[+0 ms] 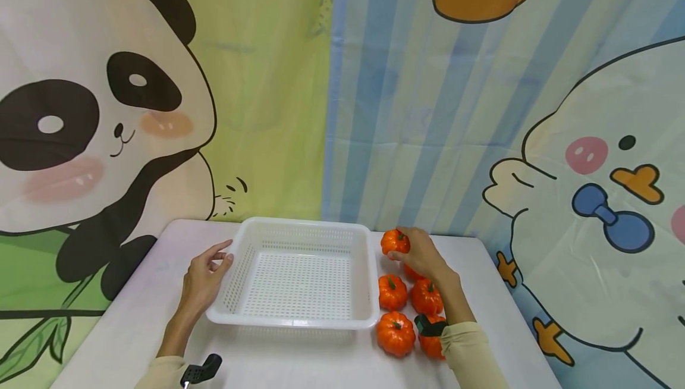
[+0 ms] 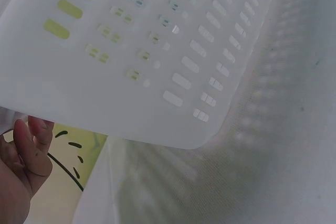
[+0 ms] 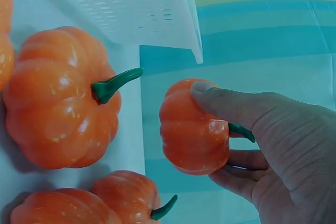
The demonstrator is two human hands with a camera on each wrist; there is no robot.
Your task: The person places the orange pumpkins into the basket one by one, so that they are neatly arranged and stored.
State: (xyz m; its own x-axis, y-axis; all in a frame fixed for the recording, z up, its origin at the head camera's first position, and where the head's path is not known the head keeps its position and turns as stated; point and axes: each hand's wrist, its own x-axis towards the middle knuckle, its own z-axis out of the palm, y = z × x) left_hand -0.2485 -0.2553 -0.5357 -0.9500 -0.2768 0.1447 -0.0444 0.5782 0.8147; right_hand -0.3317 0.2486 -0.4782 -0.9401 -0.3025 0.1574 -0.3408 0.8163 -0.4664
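My right hand (image 1: 425, 252) pinches a small orange toy pumpkin (image 1: 393, 242) with a green stem, thumb on one side and fingers on the other. In the right wrist view, this pumpkin (image 3: 191, 129) is clear of the other pumpkins. A white perforated plastic basket (image 1: 291, 322) stands in the middle of the table, its inside bare. Beside the basket's left rim is my left hand (image 1: 203, 276), its fingers loosely bent and the fingertips close to the rim. Whether they touch it I cannot tell; the left wrist view shows only part of the hand (image 2: 23, 161).
Several more orange pumpkins, among them a front one (image 1: 396, 334) and a large-looking one (image 3: 63, 98), lie right of the basket, under my right forearm. The white table (image 1: 289, 365) ends at a printed cloth backdrop (image 1: 278, 109) with a panda and a bird.
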